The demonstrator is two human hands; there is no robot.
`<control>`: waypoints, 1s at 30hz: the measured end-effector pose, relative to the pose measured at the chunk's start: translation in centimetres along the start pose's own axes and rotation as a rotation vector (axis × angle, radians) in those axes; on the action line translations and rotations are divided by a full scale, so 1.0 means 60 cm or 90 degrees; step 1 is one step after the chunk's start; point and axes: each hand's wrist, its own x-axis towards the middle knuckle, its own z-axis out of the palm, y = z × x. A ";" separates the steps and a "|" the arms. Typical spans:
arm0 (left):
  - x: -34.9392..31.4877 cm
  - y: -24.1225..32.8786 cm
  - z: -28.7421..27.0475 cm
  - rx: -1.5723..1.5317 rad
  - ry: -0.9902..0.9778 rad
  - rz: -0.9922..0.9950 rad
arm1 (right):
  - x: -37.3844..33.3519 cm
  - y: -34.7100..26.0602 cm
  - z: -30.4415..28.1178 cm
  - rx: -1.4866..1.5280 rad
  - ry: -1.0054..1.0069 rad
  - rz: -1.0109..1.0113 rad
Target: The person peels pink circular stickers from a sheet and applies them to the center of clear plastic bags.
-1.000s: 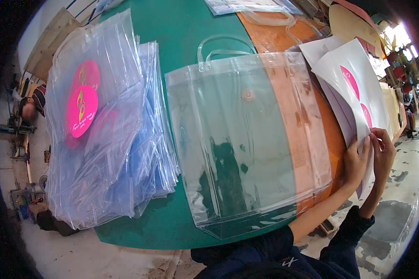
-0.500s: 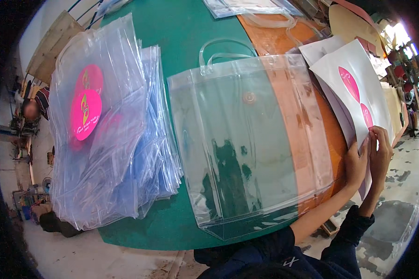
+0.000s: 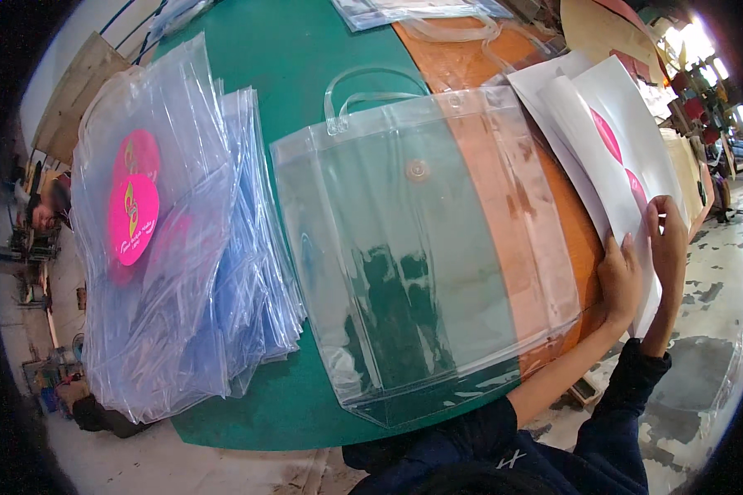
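A white sheet with pink round stickers (image 3: 625,91) stands tilted at the right edge of the table. My left hand (image 3: 619,279) is closed on the sheet's near edge. Beside it, my right hand (image 3: 669,239) has its finger and thumb pinched at the sheet, just below the lower pink sticker (image 3: 636,188). Whether that sticker's edge is lifted cannot be made out. To the left of my hands a clear plastic bag (image 3: 421,239) with a loop handle and a round snap lies flat, with no sticker visible on it.
A thick stack of clear bags (image 3: 173,305) with pink stickers (image 3: 134,219) covers the table's left side. More clear bags (image 3: 421,10) lie at the far edge. The table top (image 3: 248,421) is green, with an orange strip (image 3: 574,223). Another person (image 3: 45,210) is at far left.
The view has shifted slightly, so the bags appear further left. The sheet is turned more edge-on, and my right hand's fingers have moved a little up along it.
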 end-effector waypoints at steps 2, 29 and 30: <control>0.002 0.001 -0.006 0.010 -0.003 -0.015 | 0.015 0.000 -0.005 0.022 -0.025 0.026; -0.003 -0.017 0.016 0.016 -0.032 0.007 | 0.063 0.387 -0.160 0.050 0.298 0.204; -0.005 -0.021 0.019 0.027 -0.058 0.006 | 0.057 0.375 -0.163 0.059 0.364 0.186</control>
